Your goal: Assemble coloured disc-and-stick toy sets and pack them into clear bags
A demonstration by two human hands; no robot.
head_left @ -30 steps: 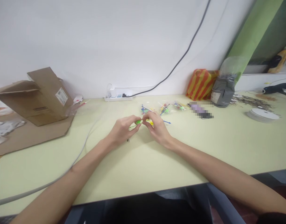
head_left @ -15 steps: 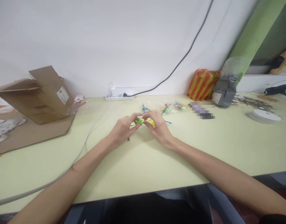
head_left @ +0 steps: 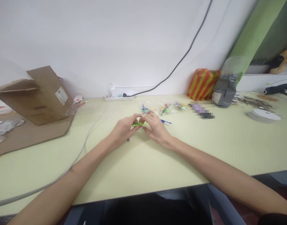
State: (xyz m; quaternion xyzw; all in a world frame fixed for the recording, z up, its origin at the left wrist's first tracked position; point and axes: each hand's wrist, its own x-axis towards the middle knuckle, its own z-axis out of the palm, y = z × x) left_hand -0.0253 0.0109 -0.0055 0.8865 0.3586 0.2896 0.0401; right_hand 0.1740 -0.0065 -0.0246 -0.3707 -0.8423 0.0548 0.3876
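My left hand (head_left: 123,128) and my right hand (head_left: 156,128) meet over the table, fingertips nearly together. Between them is a small bright green plastic arrow-shaped piece (head_left: 139,124), its pointed end toward the left. My left hand pinches this piece between thumb and fingers. The curled fingers of my right hand close around its right end, partly hiding it. Just beyond my right hand lies a blue arrow-shaped piece (head_left: 167,122). Behind the hands are clear plastic bags (head_left: 165,108) of small coloured pieces. A small dark-and-white item (head_left: 128,140) sits beneath my left wrist.
An open cardboard box (head_left: 47,100) stands at the left, and a grey cable (head_left: 81,151) runs under my left forearm. By the wall is a power strip (head_left: 118,97). Rightward are a striped bag (head_left: 201,84), a grey bag (head_left: 224,92) and a white spool (head_left: 264,115).
The green piece has turned a little between my fingers, its arrow tip now showing at the left. A yellow piece seen by my right fingers is no longer visible.
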